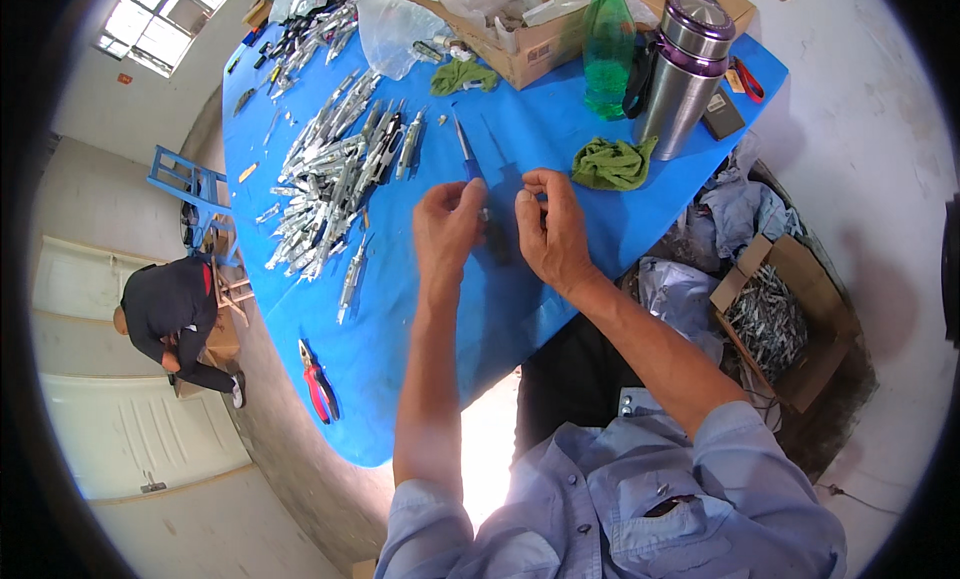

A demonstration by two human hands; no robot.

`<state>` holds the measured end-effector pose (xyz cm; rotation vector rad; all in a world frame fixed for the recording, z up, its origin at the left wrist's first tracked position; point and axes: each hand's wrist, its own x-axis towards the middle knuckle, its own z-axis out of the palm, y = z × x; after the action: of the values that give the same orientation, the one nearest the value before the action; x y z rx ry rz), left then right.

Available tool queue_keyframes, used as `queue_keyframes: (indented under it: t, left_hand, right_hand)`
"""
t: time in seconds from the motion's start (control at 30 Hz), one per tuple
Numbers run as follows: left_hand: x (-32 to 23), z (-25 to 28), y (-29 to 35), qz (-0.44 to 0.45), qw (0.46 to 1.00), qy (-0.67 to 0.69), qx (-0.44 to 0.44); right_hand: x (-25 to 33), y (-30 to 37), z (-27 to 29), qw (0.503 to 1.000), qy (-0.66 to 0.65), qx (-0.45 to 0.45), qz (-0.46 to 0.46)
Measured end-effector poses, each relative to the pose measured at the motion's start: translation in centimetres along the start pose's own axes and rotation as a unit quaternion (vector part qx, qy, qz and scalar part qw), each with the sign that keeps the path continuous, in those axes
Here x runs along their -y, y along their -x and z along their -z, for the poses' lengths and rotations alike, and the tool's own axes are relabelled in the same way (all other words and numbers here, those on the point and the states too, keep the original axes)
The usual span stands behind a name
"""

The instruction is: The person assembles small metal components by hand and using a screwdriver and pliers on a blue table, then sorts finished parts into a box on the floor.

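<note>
My left hand (447,229) is raised over the blue-covered table (400,349), its thumb and fingers pressed together. A slim pointed tool (466,149) with a metal tip and blue handle sticks out beyond the fingers, its tip facing away from me. The shadow falls apart from it, to the right. Close by on the right is my right hand (553,234), fingers curled toward the thumb; anything in it is too small or hidden to make out. Left of my hands lies a heap of slim silver and black metal pieces (325,179).
Red-handled pliers (318,384) lie near the left edge. Behind my right hand are a green cloth (612,165), a steel flask (683,74), a green bottle (607,54) and a cardboard box (535,54). An open carton (780,314) of metal pieces stands lower right. Another person (175,314) sits far left.
</note>
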<state>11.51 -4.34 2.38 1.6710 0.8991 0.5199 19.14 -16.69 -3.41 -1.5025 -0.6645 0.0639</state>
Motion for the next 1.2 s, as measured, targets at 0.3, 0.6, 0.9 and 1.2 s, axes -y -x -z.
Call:
queue_keyframes:
  t: [0.3, 0.6, 0.9, 1.2]
  left_hand:
    - [1.5, -3.5, -1.1, -0.198, 0.965, -0.166, -0.041]
    - [2.1, -1.2, 2.3, -0.126, 0.989, -0.014, -0.072]
    - [3.7, 0.9, 5.2, -0.164, 0.968, -0.089, -0.169]
    - [6.0, 2.3, 7.3, -0.124, 0.974, -0.086, -0.170]
  right_hand:
    - [-0.3, -0.5, -0.2, 0.985, 0.099, -0.053, 0.130]
    - [0.1, -0.1, 0.0, 0.974, 0.184, -0.019, 0.134]
    - [-0.4, -0.1, -0.2, 0.973, 0.192, -0.020, 0.130]
    - [-0.5, -0.2, -0.5, 0.974, 0.176, -0.037, 0.134]
